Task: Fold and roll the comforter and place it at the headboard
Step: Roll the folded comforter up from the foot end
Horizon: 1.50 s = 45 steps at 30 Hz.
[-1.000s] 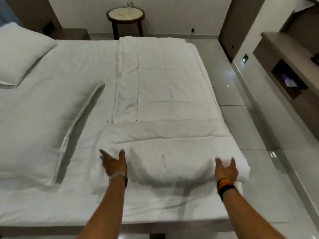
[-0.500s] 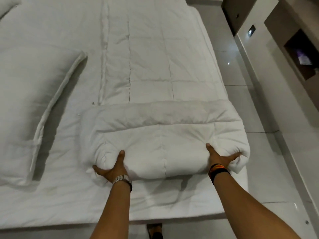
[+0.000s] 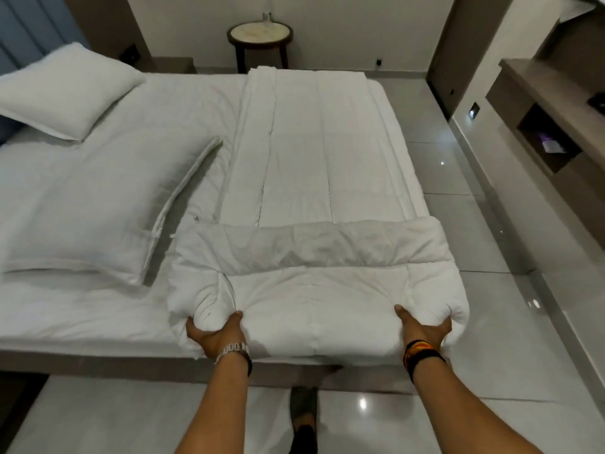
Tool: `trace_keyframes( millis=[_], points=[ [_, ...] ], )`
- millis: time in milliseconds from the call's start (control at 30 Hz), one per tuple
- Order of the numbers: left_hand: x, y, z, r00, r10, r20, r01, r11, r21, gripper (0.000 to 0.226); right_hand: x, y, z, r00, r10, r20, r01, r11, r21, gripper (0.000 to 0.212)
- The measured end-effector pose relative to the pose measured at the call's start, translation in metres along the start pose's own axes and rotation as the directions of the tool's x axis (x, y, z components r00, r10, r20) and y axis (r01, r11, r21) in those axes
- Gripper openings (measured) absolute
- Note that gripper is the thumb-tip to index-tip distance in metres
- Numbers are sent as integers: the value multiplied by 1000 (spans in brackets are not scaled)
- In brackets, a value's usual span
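Note:
The white comforter [image 3: 314,165] lies folded into a long strip along the right side of the bed. Its near end is rolled into a thick bundle [image 3: 314,290] at the bed's near edge. My left hand [image 3: 217,332] cups the left end of the roll from below, thumb on top. At the right end of the roll, my right hand [image 3: 422,329] grips the same way. The blue padded headboard [image 3: 19,37] stands at the far left.
Two white pillows [image 3: 65,93] [image 3: 98,211] lie on the left part of the bed [image 3: 98,326]. A round side table [image 3: 260,34] stands beyond the bed. A wooden shelf unit [image 3: 550,103] lines the right wall. Glossy tiled floor [image 3: 458,198] runs along the right side.
My hands went from resting flat on the roll to gripping its two ends from below. The roll has grown thicker and the camera has tilted back up.

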<state>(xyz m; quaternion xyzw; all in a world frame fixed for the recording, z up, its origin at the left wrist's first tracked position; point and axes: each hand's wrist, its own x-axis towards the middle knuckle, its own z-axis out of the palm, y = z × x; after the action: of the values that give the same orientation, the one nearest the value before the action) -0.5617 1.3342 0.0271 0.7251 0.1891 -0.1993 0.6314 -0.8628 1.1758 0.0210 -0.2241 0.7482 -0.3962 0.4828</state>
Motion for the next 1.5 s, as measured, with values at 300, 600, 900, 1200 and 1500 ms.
trace_keyframes(
  millis=[300, 600, 900, 1200, 1500],
  points=[
    [-61, 6, -119, 989, -143, -37, 146, 982, 121, 116, -104, 37, -79, 983, 158, -98, -169, 978, -122, 124],
    [5, 189, 61, 789, 411, 456, -407, 906, -113, 85, -62, -175, 93, 924, -332, 191, 290, 932, 216, 102],
    [89, 95, 138, 966, -64, 249, -59, 888, 456, 92, 35, -74, 138, 997, -50, 63, 61, 978, -199, 98],
    [146, 54, 229, 993, -95, 65, 82, 981, 177, 156, 102, -96, 255, 990, 50, -134, -63, 994, -92, 151],
    [166, 70, 261, 978, 161, 131, -177, 977, 122, 125, 128, -96, 271, 986, -90, -141, 88, 996, -16, 127]
  ],
)
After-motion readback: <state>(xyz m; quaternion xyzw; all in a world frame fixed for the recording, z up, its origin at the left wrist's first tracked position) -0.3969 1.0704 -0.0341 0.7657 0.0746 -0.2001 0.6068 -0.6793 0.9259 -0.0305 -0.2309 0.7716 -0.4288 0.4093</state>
